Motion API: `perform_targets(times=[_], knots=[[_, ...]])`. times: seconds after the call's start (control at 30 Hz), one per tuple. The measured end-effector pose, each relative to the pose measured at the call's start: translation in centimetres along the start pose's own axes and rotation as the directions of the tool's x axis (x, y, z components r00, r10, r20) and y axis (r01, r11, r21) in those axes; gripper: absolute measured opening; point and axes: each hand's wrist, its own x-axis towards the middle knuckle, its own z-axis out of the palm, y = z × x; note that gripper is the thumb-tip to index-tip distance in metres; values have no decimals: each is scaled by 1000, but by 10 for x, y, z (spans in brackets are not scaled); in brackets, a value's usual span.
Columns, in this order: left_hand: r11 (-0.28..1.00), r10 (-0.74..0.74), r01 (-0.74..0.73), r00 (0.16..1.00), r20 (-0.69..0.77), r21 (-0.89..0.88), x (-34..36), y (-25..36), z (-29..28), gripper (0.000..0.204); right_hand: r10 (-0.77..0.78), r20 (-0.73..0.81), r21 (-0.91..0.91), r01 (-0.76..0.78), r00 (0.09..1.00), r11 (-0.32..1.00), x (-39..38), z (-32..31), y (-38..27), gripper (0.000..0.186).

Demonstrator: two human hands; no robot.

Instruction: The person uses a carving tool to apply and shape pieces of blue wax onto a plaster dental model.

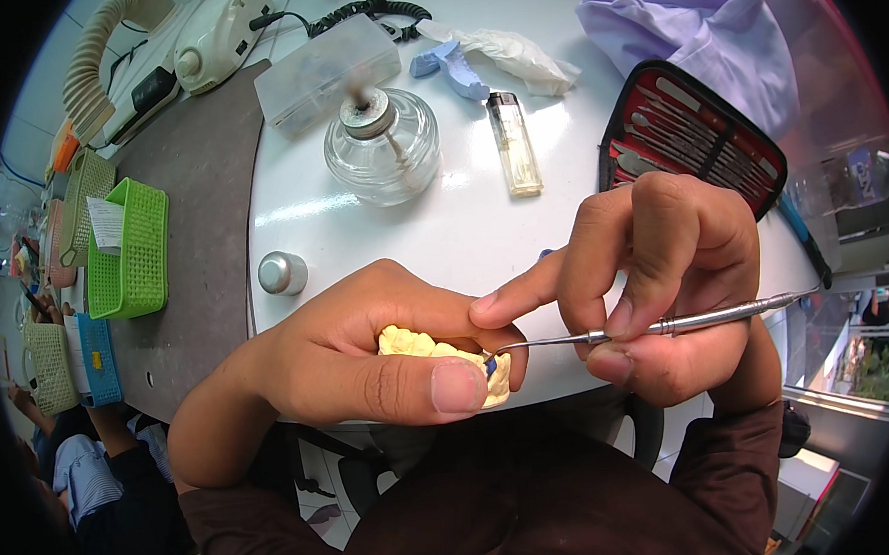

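Counter (443, 238) of white spreads under my hands, carrying a red-lined case of metal tools (691, 138), a glass spirit lamp (381, 146) and a clear lighter (514, 143). Near its front edge my left hand (369, 355) is clamped around a yellow plaster tooth model (438, 352). My right hand (663, 278) pinches a thin metal instrument (665, 324), its tip touching a blue spot on the model.

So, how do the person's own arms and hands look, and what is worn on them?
Both hands are bare: no gloves, rings or watch show on the left hand or the right hand. The nails are short and unpainted. The forearms are bare too. Dark brown sleeves are pushed up toward the elbows, and they belong to a plain dark brown top. No markings show on the cloth.
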Motion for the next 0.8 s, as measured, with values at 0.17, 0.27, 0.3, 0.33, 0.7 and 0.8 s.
perform_targets(times=[0.17, 0.27, 0.3, 0.33, 0.7, 0.8], knots=[[1000, 4, -4, 1000, -9, 8, 0, -2, 0, 40, 12, -1, 3, -12, 1000, 1000, 0, 0, 1, 22], [1000, -4, 4, 1000, -8, 2, 0, -2, -1, 40, 14, 1, -2, -14, 1000, 1000, 0, 0, 0, 22], [1000, -7, 7, 1000, -7, 1, 0, -1, 0, 40, 13, 2, -5, -13, 1000, 1000, 0, 0, -1, 22], [1000, -9, 9, 1000, -7, 1, 0, 0, 0, 40, 10, 3, -6, -10, 1000, 1000, 0, 0, -1, 22], [1000, -8, 8, 1000, -12, 23, 1, 0, 1, 40, -9, -53, 8, 9, 999, 1000, 1, 1, 1, 23], [998, 39, -38, 999, -17, 54, 2, -1, 1, 39, -28, -133, -94, 16, 991, 995, 3, 1, -2, 27]])
